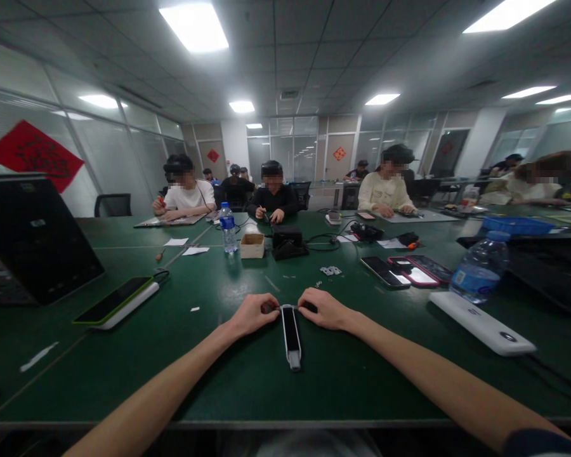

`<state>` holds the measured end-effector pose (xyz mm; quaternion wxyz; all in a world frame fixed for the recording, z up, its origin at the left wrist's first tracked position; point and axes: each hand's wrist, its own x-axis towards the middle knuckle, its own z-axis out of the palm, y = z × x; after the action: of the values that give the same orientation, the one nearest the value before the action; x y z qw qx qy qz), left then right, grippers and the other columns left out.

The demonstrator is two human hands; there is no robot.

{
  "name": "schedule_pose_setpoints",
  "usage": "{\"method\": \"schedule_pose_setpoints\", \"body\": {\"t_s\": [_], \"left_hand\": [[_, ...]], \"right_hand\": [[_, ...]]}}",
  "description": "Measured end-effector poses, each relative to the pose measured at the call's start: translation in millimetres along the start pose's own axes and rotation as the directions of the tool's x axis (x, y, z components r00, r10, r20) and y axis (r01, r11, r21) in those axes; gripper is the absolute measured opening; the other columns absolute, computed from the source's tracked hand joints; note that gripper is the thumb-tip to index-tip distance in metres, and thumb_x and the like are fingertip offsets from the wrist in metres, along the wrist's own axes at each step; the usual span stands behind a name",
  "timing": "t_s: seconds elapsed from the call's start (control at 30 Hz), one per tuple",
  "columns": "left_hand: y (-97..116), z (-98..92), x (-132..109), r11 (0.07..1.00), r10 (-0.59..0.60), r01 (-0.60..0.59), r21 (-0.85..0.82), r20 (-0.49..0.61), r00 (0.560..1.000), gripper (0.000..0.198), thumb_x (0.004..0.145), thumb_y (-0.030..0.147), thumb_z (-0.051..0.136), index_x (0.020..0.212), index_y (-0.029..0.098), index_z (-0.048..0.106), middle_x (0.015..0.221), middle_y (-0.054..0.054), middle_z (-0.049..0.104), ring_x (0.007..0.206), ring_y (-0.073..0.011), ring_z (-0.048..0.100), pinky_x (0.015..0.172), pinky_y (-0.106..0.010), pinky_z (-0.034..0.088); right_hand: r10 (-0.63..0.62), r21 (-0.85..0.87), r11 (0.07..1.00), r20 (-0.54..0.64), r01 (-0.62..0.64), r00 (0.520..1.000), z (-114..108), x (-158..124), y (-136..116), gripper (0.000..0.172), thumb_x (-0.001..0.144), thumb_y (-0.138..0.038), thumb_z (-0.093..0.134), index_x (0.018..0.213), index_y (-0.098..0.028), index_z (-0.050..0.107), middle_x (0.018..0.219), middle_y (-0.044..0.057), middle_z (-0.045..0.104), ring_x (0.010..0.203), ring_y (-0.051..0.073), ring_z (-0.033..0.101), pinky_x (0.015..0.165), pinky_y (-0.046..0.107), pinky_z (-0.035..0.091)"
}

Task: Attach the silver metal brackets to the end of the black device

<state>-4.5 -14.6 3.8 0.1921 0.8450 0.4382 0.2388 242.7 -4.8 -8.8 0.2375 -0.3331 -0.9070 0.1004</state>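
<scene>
Slim device point(291, 333) lies lengthwise on the table point(195, 381). Our left hand point(254, 314) at its 11 o'clock, right hand point(323, 309) at 1 o'clock, both curled, pinching its far end. We'd press evenly, keeping it flat.

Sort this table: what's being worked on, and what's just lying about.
In hand: slim black-and-white device, pinched at its far end by left hand and right hand.
Lying about: water bottle, white power bank, three phones, cardboard box, small white parts.
</scene>
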Motion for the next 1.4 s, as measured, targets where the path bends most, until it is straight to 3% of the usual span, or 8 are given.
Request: {"method": "schedule_pose_setpoints", "body": {"t_s": [0.3, 0.57, 0.73, 0.9, 1.1, 1.3, 1.4], "left_hand": [[2, -1.4, -2, 0.999, -0.035, 0.035, -0.018, -0.007, 0.999, 0.015, 0.080, 0.025, 0.061, 0.091, 0.016, 0.066, 0.082, -0.001, 0.069, 0.067, -0.0131, 0.060, 0.063, -0.022, 0.048], [-5, 0.0, -1, 0.999, 0.039, -0.039, -0.025, 0.000, 0.999, 0.015, 0.084, 0.024, 0.062, 0.095, 0.018, 0.070, 0.084, 0.000, 0.071, 0.072, -0.0136, 0.062, 0.069, -0.022, 0.048], [-11, 1.4, 0, 0.986, 0.136, -0.136, 0.099, 0.004, 0.991, 0.017, 0.089, 0.021, 0.055, 0.099, 0.020, 0.069, 0.090, -0.001, 0.072, 0.081, -0.0159, 0.065, 0.078, -0.025, 0.048], [1, -3.6, -2, 0.939, 0.218, -0.236, 0.250, 0.100, 0.971, 0.025, 0.095, 0.021, 0.045, 0.112, 0.019, 0.063, 0.101, -0.006, 0.069, 0.090, -0.0198, 0.064, 0.083, -0.030, 0.047], [7, 1.2, 1, 0.962, 0.180, -0.203, 0.181, 0.137, 0.974, 0.035, 0.096, 0.025, 0.043, 0.130, 0.019, 0.049, 0.109, -0.008, 0.066, 0.095, -0.0204, 0.063, 0.084, -0.030, 0.048], [2, 6.5, 5, 0.983, 0.125, -0.134, 0.127, 0.077, 0.989, 0.029, 0.092, 0.023, 0.049, 0.120, 0.018, 0.055, 0.103, -0.007, 0.067, 0.095, -0.0209, 0.063, 0.087, -0.032, 0.047], [1, 6.5, 5, 0.988, 0.110, -0.117, 0.105, 0.068, 0.992, 0.028, 0.090, 0.024, 0.053, 0.118, 0.020, 0.057, 0.106, -0.006, 0.066, 0.094, -0.0206, 0.062, 0.086, -0.032, 0.047]], "right_hand": [[0.027, 0.023, 0.999, 0.021, -0.027, 0.999, 1, 0, 0, 0.016, 0.091, -0.027, 0.051, 0.093, -0.017, 0.062, 0.093, 0.006, 0.061, 0.082, 0.016, 0.056, 0.073, 0.030, 0.048], [0.040, 0.003, 0.999, 0.028, -0.040, 0.999, 1, 2, -5, 0.015, 0.091, -0.025, 0.051, 0.093, -0.016, 0.062, 0.091, 0.006, 0.061, 0.081, 0.016, 0.056, 0.074, 0.030, 0.048], [0.032, -0.031, 0.999, 0.041, -0.031, 0.999, -4, 3, -9, 0.014, 0.091, -0.025, 0.051, 0.093, -0.015, 0.061, 0.093, 0.007, 0.061, 0.083, 0.017, 0.056, 0.075, 0.030, 0.048], [0.012, -0.055, 0.998, 0.049, -0.009, 0.999, -5, 4, -9, 0.013, 0.091, -0.023, 0.052, 0.095, -0.015, 0.061, 0.094, 0.007, 0.061, 0.085, 0.017, 0.055, 0.077, 0.031, 0.048], [0.011, -0.068, 0.998, 0.036, -0.009, 0.999, -4, 3, -7, 0.011, 0.089, -0.019, 0.052, 0.093, -0.014, 0.061, 0.092, 0.008, 0.060, 0.083, 0.017, 0.055, 0.075, 0.030, 0.047], [-0.002, -0.083, 0.997, 0.027, 0.004, 1.000, -9, 2, 0, 0.016, 0.090, -0.028, 0.053, 0.093, -0.015, 0.062, 0.092, 0.007, 0.062, 0.083, 0.016, 0.056, 0.076, 0.029, 0.045], [0.049, -0.176, 0.983, -0.033, -0.054, 0.998, -18, 3, 17, 0.023, 0.090, -0.035, 0.052, 0.091, -0.015, 0.063, 0.092, 0.007, 0.063, 0.086, 0.018, 0.056, 0.080, 0.030, 0.043]]}}
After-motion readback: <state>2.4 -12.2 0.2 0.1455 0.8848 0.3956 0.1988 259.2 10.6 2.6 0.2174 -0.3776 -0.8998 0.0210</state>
